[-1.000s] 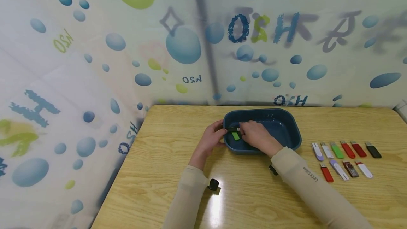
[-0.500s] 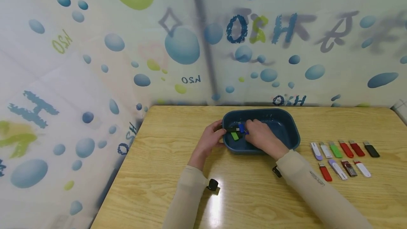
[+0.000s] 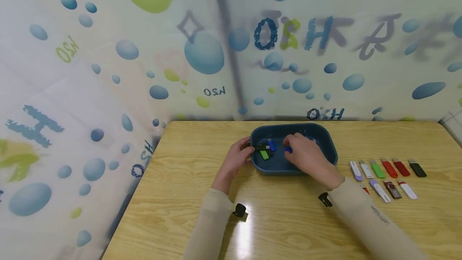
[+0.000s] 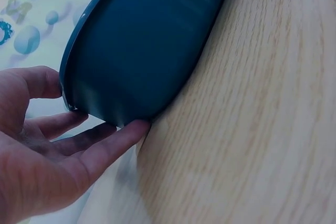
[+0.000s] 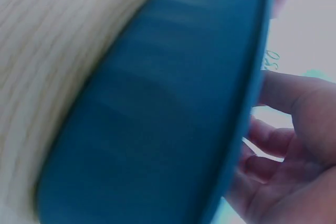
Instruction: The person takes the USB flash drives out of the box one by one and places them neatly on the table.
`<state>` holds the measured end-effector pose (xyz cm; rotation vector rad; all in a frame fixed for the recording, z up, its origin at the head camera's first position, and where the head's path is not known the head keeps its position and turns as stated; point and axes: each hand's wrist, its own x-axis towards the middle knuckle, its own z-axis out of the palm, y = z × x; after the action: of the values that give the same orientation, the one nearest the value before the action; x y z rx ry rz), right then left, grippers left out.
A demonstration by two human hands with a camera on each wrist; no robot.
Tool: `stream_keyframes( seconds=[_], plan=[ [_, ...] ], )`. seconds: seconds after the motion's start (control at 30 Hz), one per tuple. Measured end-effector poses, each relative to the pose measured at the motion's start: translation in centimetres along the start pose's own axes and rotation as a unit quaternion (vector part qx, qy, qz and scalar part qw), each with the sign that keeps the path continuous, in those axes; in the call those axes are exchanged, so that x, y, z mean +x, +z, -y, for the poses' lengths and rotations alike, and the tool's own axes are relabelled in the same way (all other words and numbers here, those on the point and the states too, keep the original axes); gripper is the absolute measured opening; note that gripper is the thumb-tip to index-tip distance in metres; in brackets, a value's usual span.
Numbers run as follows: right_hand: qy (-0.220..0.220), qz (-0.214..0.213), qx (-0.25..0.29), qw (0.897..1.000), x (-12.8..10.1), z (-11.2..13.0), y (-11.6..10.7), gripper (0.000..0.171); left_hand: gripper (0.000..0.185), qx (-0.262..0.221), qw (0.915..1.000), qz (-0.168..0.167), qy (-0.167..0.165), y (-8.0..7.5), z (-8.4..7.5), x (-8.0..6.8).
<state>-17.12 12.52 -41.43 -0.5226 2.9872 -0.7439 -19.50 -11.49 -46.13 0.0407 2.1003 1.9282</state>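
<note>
Where the wooden table (image 3: 180, 179) meets the spotted curtain (image 3: 90, 91) on the left, nothing lies but a bright glare near the sleeves. Further right, the left hand (image 3: 236, 159) rests against the left end of the blue tub (image 3: 326, 147). Only the left wrist view shows how: the fingers (image 4: 100, 145) are straight and slightly spread, their tips touching the tub's outer wall (image 4: 142, 51) low down, the thumb near the rim. Inside the tub, seen only from the head view, lie a black stick (image 3: 262, 147), a green stick (image 3: 265, 155) and a blue stick (image 3: 272, 145), close together at the left end. Just right of them the right hand (image 3: 306, 155) reaches into the tub, its fingers curled around a small blue piece (image 3: 287, 150). The right wrist view shows the tub's wall (image 5: 157, 119) and loosely bent fingers (image 5: 273, 145) past the rim, but not what they hold. On the far right, two rows of sticks (image 3: 386, 173) lie on the table, well apart from the tub.
</note>
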Motion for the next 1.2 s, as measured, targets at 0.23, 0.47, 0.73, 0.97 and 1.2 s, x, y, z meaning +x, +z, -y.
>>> stream_keyframes(
  seconds=[0.23, 0.47, 0.73, 0.97, 1.2],
  plan=[
    [-0.011, -0.041, -0.008, 0.999, -1.7, -0.6, -1.7, 0.022, 0.049, -0.006, 1.0000, 0.004, 0.007, 0.0, 0.3, 0.1],
    [0.004, -0.045, -0.002, 0.999, -3.2, -1.2, -3.5, 0.025, 0.049, -0.005, 0.9999, 0.006, 0.009, 0.0, 0.3, 0.2],
    [0.027, -0.039, 0.005, 0.999, -4.3, -1.9, -4.6, 0.029, 0.050, -0.005, 0.9999, 0.012, 0.008, -0.1, 0.3, 0.2],
    [0.030, -0.061, 0.003, 0.998, -5.9, -3.2, -5.5, 0.030, 0.049, -0.002, 0.9999, 0.011, 0.009, -0.2, 0.4, 0.2],
    [0.065, -0.058, 0.015, 0.996, -7.8, -5.1, -6.4, 0.036, 0.050, -0.002, 0.9999, 0.013, 0.010, -0.1, 0.3, 0.1]
  ],
)
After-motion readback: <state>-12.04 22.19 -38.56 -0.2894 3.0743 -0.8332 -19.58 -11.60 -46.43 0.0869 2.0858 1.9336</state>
